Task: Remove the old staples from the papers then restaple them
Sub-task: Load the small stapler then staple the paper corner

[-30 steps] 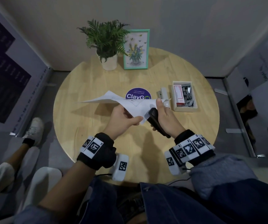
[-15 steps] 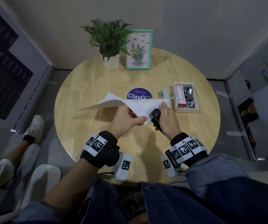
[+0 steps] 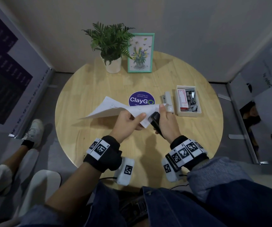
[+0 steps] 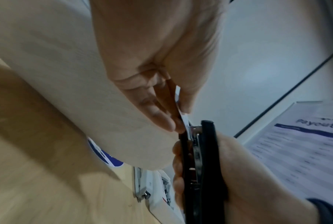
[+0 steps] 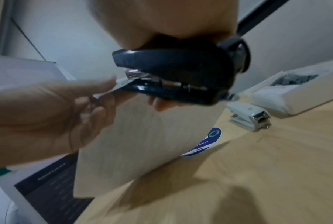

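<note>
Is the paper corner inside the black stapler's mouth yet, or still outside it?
Inside. The right wrist view shows the papers' corner slid between the black stapler's arms, pinched beside it by the left hand. Whether a staple has fired cannot be told.

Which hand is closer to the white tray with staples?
Right. The right hand, gripping the black stapler, is just beside the white tray; the left hand is farther left, holding the papers.

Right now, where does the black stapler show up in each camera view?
Head: black stapler centre, in the right hand.
Left wrist: lower right, standing upright.
Right wrist: upper centre, lying across.
Shared landmark: white stapler on the table.
</note>
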{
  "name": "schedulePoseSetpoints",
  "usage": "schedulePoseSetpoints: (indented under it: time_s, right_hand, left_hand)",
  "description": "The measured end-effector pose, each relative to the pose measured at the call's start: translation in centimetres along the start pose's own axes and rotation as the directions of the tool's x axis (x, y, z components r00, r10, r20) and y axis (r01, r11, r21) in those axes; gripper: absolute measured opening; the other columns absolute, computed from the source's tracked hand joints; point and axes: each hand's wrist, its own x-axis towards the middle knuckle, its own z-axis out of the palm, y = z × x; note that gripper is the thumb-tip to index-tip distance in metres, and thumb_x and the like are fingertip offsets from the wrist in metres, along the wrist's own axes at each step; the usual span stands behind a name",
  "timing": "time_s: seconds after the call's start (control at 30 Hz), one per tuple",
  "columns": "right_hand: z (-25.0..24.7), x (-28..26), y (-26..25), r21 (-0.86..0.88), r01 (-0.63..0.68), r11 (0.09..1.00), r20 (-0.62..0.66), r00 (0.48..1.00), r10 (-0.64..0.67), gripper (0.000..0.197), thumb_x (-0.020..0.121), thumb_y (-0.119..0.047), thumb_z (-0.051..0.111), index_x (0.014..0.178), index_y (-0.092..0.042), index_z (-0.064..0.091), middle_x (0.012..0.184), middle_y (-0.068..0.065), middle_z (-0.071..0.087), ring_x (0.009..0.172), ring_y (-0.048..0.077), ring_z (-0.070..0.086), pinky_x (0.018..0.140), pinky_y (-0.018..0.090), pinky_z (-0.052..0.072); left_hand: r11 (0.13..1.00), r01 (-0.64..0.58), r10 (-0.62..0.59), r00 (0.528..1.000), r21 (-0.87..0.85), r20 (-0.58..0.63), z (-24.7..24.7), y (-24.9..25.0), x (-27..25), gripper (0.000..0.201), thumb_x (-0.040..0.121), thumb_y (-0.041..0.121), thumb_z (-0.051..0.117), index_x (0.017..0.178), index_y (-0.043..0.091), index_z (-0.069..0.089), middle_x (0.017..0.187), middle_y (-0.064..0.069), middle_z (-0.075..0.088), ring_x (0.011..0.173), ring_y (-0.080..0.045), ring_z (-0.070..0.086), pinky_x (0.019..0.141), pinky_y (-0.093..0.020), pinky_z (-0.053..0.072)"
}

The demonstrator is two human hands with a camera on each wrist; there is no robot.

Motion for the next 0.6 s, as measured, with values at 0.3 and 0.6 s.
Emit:
schedulePoseSetpoints:
  time_s: [0.3,0.6]
  right_hand:
    - [-0.4,6.3,2.6,-0.175,-0.352,0.919,0.167,0.910,0.380,0.035,0.087,-0.024,0.061,0.105,0.005,0.057,0.090,0.018,0.061,0.080,0.029,0.058,0.070,0.035,0.045]
    - [2.8,13.8,2.7,-0.648,-0.142,0.749,0.002,0.982,0.188,0.046,0.097,-0.029,0.043,0.124,0.008,0.041,0.117,0.027,0.059,0.105,0.040,0.059,0.076,0.038,0.044]
  left_hand:
    - [0.955,0.066,-0.119,0.978,-0.289,-0.170,-4.0,1.3,1.5,0.023,0.095,0.011,0.050,0.076,0.011,0.064,0.054,0.011,0.067,0.052,-0.004,0.063,0.053,-0.018,0.053]
    - [0.957,0.038,-0.093,0.980,-0.288,-0.178,-5.9,2.7,2.9,0.018,0.094,0.010,0.050,0.083,0.012,0.064,0.058,0.011,0.067,0.054,-0.004,0.062,0.058,-0.020,0.055]
